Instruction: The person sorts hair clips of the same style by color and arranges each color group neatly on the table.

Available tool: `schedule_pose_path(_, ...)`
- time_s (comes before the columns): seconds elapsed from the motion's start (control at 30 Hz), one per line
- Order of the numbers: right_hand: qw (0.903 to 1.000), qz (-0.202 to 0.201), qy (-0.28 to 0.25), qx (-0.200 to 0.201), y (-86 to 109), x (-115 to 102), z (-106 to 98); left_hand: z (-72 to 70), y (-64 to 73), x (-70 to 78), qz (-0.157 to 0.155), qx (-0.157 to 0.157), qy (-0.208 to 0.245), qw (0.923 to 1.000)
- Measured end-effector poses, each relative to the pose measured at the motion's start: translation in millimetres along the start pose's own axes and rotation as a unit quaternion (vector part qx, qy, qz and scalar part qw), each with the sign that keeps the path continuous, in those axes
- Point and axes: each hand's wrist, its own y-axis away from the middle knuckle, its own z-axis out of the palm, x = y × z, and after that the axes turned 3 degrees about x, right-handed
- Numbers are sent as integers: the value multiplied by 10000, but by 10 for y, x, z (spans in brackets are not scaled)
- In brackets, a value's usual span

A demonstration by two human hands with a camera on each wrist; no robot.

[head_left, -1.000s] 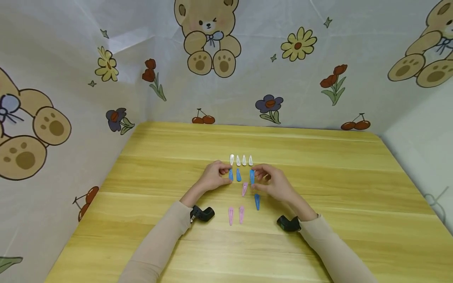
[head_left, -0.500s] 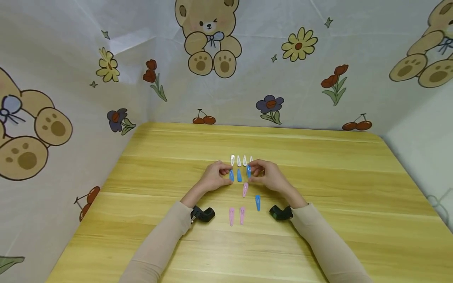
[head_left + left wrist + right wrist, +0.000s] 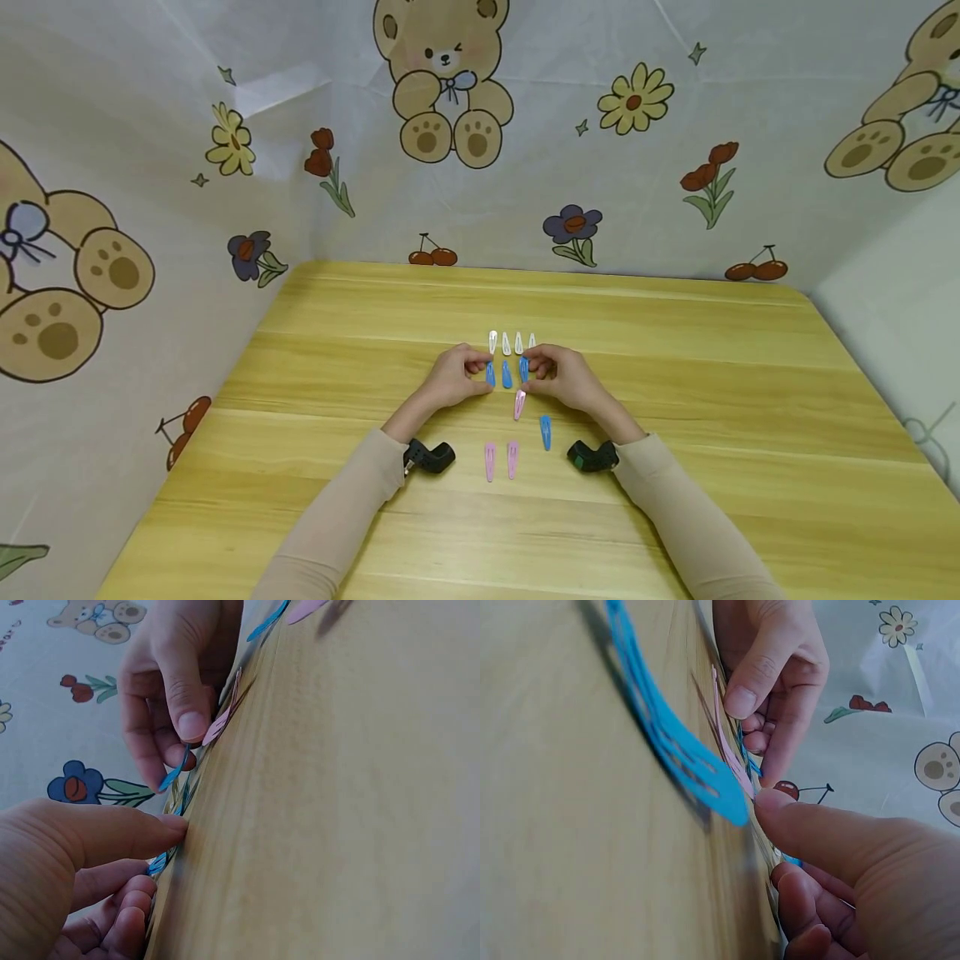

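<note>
My left hand (image 3: 455, 375) pinches the leftmost blue snap hair clip (image 3: 491, 375) end to end, thumb near and finger far, low over the wood. Another blue clip (image 3: 507, 375) lies just right of it. My right hand (image 3: 564, 377) holds a third blue clip (image 3: 523, 369) the same way, tilted off the table in the left wrist view, where that clip (image 3: 175, 774) shows between thumb and finger. White snap clips (image 3: 506, 343) form a row behind the blue ones. A pink clip (image 3: 520, 405) lies just in front of the right thumb.
A loose blue clip (image 3: 546, 433) lies nearer the person, right of two pink clips (image 3: 512, 461). Black wrist cameras (image 3: 592, 457) sit close above the wooden table (image 3: 675, 517). A printed bear curtain (image 3: 510, 208) stands behind the table.
My right hand has moved left with its blue clip, bringing it down into line with the other two blue clips. The left hand has stayed in place on its clip.
</note>
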Motion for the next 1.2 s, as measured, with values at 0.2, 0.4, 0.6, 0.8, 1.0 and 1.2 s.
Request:
schedule_pose_path(0.2,9999,-10,109,70,-1,6,14,0,1,10,-24,0,-58,10000)
schedule_pose_path(0.4,9997,-97,214,51,1,1,16,-1,4,17,-8,22,-66,10000)
schedule_pose_path(0.6,9995,-122,297,6,3,-7,23,-5,10,25,18,34,-10,10000)
schedule_pose_path(0.8,9992,-142,375,-13,0,-5,24,-7,12,32,-23,-3,-30,10000)
schedule_pose_path(1.0,9992,-187,363,4,1,-9,20,-14,12,46,-45,26,-46,10000)
schedule_pose_path(1.2,9993,-118,363,-1,7,-5,14,-12,-2,36,-2,13,-56,10000)
